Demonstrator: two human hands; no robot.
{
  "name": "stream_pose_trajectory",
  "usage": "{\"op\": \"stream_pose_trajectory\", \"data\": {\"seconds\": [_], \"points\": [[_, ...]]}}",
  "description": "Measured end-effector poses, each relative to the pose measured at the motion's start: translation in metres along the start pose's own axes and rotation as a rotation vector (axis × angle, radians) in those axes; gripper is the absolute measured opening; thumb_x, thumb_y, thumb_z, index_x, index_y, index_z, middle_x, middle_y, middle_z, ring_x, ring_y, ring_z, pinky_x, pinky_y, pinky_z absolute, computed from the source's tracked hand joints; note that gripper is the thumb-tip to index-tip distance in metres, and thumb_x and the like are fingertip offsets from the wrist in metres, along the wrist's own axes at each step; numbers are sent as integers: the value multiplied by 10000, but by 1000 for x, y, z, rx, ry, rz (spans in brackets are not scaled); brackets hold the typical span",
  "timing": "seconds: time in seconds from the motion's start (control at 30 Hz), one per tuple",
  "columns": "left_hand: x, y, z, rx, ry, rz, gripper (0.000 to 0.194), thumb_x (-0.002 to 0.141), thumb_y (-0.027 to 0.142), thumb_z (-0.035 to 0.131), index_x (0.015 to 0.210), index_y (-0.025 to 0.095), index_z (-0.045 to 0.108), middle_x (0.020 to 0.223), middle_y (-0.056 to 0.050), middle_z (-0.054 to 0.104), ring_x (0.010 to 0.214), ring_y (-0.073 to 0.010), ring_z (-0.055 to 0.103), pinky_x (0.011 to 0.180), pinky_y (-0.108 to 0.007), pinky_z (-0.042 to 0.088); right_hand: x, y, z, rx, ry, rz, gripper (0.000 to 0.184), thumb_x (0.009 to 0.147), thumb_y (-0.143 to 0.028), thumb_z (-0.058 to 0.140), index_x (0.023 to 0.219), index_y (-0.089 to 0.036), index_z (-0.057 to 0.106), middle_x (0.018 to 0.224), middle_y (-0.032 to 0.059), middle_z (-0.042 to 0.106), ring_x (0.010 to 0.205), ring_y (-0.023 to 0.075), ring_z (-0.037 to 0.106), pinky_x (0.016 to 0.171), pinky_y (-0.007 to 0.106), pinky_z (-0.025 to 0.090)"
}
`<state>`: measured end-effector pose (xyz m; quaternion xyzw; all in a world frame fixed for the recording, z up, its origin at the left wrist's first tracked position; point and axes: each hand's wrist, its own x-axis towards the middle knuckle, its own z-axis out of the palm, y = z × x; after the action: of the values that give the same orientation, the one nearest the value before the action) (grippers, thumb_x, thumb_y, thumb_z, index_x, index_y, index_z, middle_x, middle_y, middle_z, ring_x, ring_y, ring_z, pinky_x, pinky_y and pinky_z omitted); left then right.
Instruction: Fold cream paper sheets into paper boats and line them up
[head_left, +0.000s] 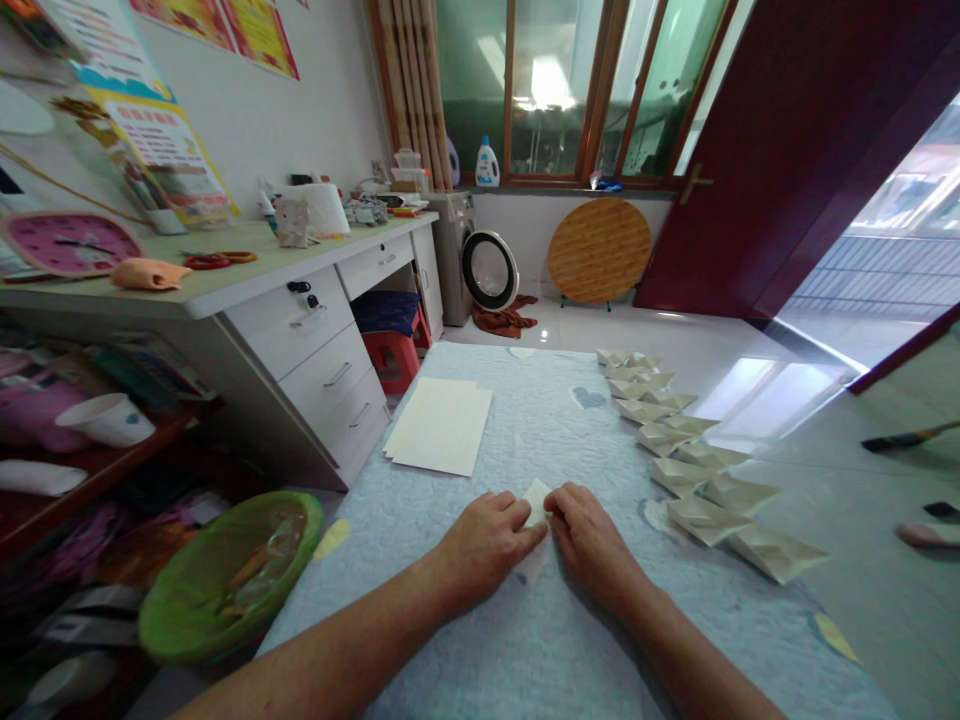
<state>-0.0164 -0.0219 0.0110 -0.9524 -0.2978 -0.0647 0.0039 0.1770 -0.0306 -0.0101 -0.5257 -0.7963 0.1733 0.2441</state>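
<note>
A small folded piece of cream paper (537, 503) lies on the cloth-covered table between my two hands, partly hidden by the fingers. My left hand (491, 540) grips its left side, fingers bent and thumb pointing at the paper. On the opposite edge, my right hand (589, 535) has its curled fingers closed on the paper. Beyond my left hand rests a stack of cream paper sheets (442, 425), slightly fanned. Two rows of folded paper boats (703, 520) run along the table's right side.
The table wears a pale blue quilted cloth (420, 640). A green waste basket (307, 550) stands by its left edge. Further left is a desk with white drawers (289, 320), holding red-handled scissors (206, 262) and a pink clock (67, 243). A washing machine (450, 260) stands behind.
</note>
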Motion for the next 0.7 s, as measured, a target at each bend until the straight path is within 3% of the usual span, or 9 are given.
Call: {"op": "stream_pose_trajectory", "data": {"seconds": [0.13,0.23,0.4,0.7], "points": [[-6,3,-5,5,-31,-28,103,965,235,524,1017,188,600,940,-38,611,867,-215,559,735,-350,479,1,-3,-1,-64,-1,28,110,888,-90,484,863,-178,545,879,56,577,846,208,502,785,321,395],[-9,7,-4,54,-42,-40,81,933,184,551,988,160,606,916,-51,618,838,-222,569,719,-363,484,2,-8,-2,-156,3,61,25,862,-171,559,885,-178,555,893,61,575,855,222,498,795,339,384],[-11,15,-2,119,-57,-60,125,894,126,562,999,116,627,876,-73,624,808,-234,576,700,-378,486,2,-15,-4,-251,9,161,202,843,-339,617,970,-186,580,940,72,583,919,258,504,834,380,358],[-12,17,-7,100,-161,-150,119,884,110,544,871,117,662,877,-107,644,820,-251,597,705,-391,489,-2,3,-17,-299,-18,250,496,854,-317,582,1344,-266,524,1057,85,587,999,281,503,872,410,337]]}}
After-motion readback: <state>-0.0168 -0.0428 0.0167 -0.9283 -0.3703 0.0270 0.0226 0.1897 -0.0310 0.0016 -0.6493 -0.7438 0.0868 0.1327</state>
